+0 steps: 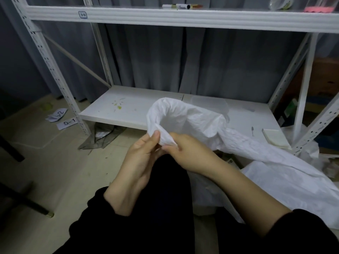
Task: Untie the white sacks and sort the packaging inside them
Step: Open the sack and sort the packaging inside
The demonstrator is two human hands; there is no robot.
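Note:
A white woven sack stretches from the floor at the right up to my hands, its mouth curled into an open loop in front of the low shelf. My left hand pinches the near edge of the mouth between thumb and fingers. Beside it, my right hand grips the same edge, and the two hands touch. The inside of the sack looks empty where I can see into it. My dark-clothed knee sits just under both hands.
A white metal rack stands ahead, its low shelf bearing a clear plastic box, a pen and a notepad. Paper labels and a grey bag lie on the floor at left. More white sacking piles at right.

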